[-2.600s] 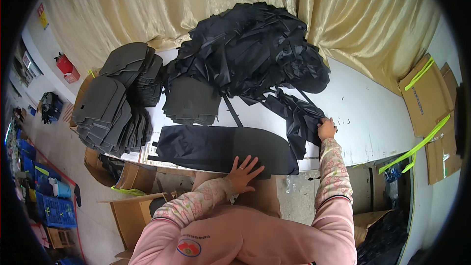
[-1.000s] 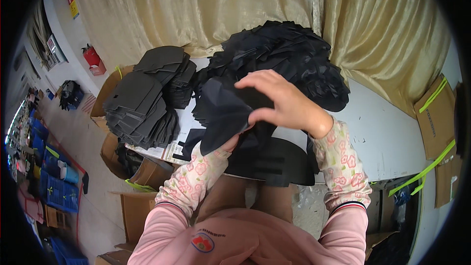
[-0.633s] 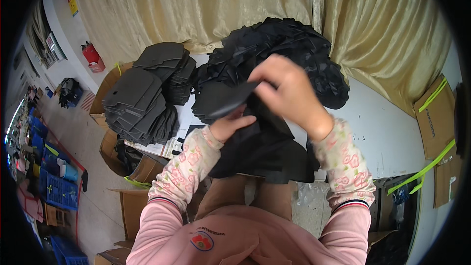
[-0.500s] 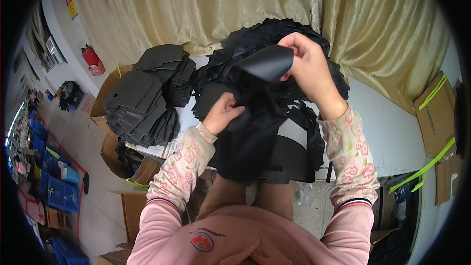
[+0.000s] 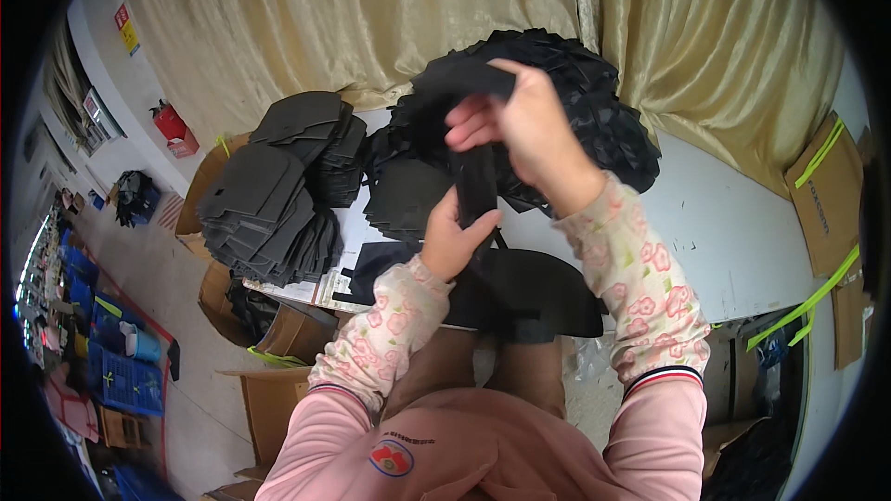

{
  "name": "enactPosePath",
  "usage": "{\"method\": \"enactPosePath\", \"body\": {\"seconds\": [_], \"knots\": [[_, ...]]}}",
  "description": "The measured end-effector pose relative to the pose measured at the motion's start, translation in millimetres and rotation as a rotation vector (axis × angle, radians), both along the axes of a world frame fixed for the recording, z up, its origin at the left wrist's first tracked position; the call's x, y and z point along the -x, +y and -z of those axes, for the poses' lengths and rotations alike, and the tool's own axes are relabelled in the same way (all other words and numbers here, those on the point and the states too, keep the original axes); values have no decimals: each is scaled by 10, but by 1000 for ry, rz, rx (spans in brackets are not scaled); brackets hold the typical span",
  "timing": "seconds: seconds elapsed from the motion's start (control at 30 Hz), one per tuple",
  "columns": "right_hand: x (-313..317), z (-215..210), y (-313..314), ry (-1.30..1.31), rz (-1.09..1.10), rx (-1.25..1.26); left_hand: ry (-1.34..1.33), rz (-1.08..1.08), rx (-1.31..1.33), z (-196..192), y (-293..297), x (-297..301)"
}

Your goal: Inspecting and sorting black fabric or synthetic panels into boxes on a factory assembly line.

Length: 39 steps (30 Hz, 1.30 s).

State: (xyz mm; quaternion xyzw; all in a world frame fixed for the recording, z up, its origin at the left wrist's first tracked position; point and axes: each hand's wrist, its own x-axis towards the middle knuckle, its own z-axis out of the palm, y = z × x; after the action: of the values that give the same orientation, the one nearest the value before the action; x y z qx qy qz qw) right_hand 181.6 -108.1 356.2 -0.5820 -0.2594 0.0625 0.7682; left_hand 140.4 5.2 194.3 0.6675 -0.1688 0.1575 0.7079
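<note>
A black, fabric-like piece [image 5: 477,181] is stretched up between my two hands over the table edge. My left hand [image 5: 457,237] is closed on its lower part, with thumb and fingers pinching it. Higher up, my right hand [image 5: 534,125] grips the top of the piece, which folds over there; its fingers are slightly blurred by motion. Below my hands, a dark panel with a rounded edge [image 5: 548,292] lies at the table's front edge, with more black material beside it. Just beyond my left hand is a low stack of dark grey panels [image 5: 404,199].
A big heap of black pieces [image 5: 575,83] fills the back of the white table [image 5: 715,223], against gold curtains [image 5: 371,19]. Tall stacks of dark grey panels [image 5: 255,195] stand at the left. Cardboard boxes [image 5: 218,292] flank the table's left side; flattened cardboard [image 5: 826,213] leans at the right.
My right hand has moved left and turned, carrying the top of the black piece with it. My left hand has shifted right and nearer. The panel at the front edge shows more.
</note>
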Motion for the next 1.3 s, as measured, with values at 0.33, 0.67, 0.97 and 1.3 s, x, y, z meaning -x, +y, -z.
{"method": "enactPosePath", "body": {"seconds": [0.33,0.67,0.97,1.3], "knots": [[-190,1015,-1663,346,444,-7,71,-194,-637,415,1716,5],[1079,3406,-2076,765,467,588,233,-125,-1386,1290,1947,345],[1245,2731,-1688,-329,781,1123,354,-35,-1429,1508,1956,403],[1205,3241,-1334,-663,-62,1444,649,212,-961,1290,2609,101]]}}
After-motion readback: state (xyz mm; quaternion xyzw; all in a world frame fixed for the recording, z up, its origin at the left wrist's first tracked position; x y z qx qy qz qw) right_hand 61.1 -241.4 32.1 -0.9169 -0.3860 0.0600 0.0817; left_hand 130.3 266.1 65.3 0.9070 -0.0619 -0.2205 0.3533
